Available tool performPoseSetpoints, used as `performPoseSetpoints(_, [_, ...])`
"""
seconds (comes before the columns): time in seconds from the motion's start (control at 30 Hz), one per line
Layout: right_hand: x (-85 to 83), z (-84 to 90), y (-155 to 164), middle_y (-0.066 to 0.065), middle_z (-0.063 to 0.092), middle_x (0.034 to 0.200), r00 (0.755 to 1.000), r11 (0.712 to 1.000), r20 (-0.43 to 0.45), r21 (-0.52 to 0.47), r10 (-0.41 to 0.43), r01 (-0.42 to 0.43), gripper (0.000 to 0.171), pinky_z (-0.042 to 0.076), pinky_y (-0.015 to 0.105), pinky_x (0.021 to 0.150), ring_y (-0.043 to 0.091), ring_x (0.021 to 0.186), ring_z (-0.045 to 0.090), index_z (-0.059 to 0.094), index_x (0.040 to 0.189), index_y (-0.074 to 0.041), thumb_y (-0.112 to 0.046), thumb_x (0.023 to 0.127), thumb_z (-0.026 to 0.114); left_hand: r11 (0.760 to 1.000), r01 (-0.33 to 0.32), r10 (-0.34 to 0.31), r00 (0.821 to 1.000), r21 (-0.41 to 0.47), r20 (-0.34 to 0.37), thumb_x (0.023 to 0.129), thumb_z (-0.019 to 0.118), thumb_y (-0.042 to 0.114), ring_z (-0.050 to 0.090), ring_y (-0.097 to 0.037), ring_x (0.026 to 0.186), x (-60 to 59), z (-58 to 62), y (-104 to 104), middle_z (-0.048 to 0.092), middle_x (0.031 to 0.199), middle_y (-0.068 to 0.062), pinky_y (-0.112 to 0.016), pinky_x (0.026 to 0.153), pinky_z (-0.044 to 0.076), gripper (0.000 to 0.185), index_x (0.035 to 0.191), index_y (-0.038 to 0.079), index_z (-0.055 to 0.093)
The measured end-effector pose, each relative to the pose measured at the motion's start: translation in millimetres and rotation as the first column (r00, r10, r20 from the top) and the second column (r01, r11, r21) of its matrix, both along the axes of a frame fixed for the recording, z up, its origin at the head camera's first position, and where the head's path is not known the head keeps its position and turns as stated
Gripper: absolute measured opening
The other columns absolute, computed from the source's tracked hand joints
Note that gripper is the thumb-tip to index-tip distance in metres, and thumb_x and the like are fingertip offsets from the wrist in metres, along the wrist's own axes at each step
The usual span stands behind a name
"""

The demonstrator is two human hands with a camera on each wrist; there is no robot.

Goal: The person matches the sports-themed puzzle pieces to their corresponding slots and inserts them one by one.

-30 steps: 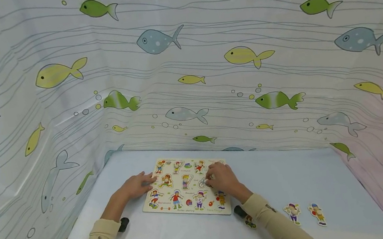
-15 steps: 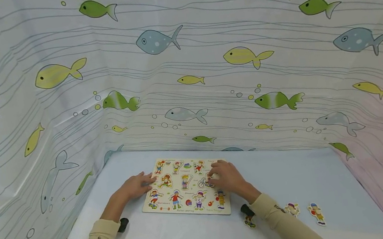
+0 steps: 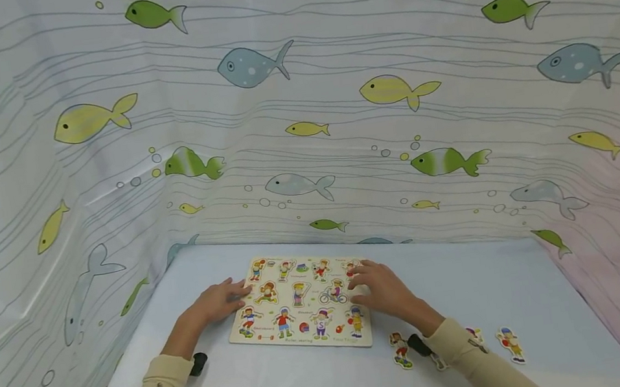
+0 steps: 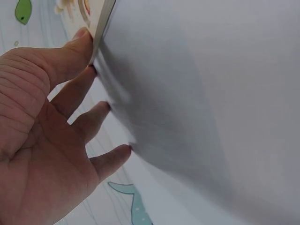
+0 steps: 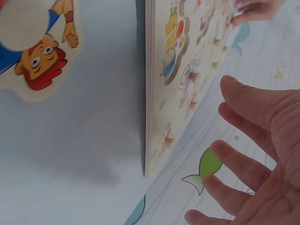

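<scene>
A wooden peg-style puzzle board point(image 3: 282, 296) with cartoon sports figures lies on the table in the head view. My left hand point(image 3: 221, 302) rests at its left edge. In the left wrist view, the thumb point(image 4: 77, 47) touches the board's edge while the other fingers spread over the tabletop. My right hand point(image 3: 381, 285) hovers by the right edge, holding nothing, its fingers spread in the right wrist view. Beside its fingertips, the cyclist piece point(image 3: 333, 292) lies on the board.
Loose figure pieces lie right of the board: a skater-like piece point(image 3: 400, 350), a yellow-clad figure point(image 3: 510, 345) and another point(image 3: 473, 333) partly behind the right sleeve. A red-haired piece point(image 5: 42, 63) shows large in the right wrist view. A fish-printed curtain point(image 3: 339, 150) surrounds the table.
My right hand has let go of the cyclist piece and drawn back to the right, uncovering it on the board. My left hand has stayed at the left edge.
</scene>
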State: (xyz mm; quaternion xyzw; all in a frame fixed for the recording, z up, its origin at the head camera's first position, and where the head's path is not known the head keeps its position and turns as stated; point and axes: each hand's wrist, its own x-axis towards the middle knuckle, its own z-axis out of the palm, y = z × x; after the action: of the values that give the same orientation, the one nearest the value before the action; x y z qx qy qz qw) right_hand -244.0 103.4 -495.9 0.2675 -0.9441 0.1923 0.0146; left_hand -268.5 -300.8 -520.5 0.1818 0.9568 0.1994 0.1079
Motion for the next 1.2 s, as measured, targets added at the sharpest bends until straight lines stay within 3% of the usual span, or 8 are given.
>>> performPoseSetpoints(0.47, [22.1,-0.7,26.6,0.008,0.062,0.132,0.997,0.997,0.011,0.008,0.075,-0.075,0.022,0.031,0.062,0.109,0.037,0.137,0.039,0.078,0.103,-0.020,-0.030,0.084,0.080,1.000,-0.006,0.006,1.000,0.002,0.006,0.095,0.066,0.019,0.029,-0.050,0.139,3.2,4.1,0.1,0.047,0.147,-0.018,-0.067,0.108,0.025,0.041,0.134,0.007,0.061])
performPoseSetpoints(0.77, [39.9,-2.9,39.3,0.006,0.061,0.133,0.991,0.993,0.071,0.026,0.114,-0.116,0.022,0.034,0.062,0.107,0.037,0.137,0.039,0.077,0.104,-0.021,-0.029,0.084,0.080,1.000,-0.008,0.008,1.000,-0.006,0.013,0.095,0.066,0.020,0.028,-0.049,0.139,2.5,4.0,0.1,0.046,0.148,-0.016,-0.067,0.108,0.025,0.042,0.135,0.008,0.061])
performPoseSetpoints(1.2, [50.9,-11.4,61.1,0.003,0.062,0.130,0.976,0.985,0.147,0.040,0.163,-0.170,0.019,0.034,0.064,0.105,0.038,0.136,0.040,0.077,0.100,-0.027,-0.032,0.082,0.082,1.000,-0.016,0.017,1.000,-0.016,0.016,0.095,0.066,0.020,0.028,-0.050,0.139,3.1,4.1,2.0,0.046,0.148,-0.017,-0.067,0.109,0.024,0.042,0.135,0.008,0.060])
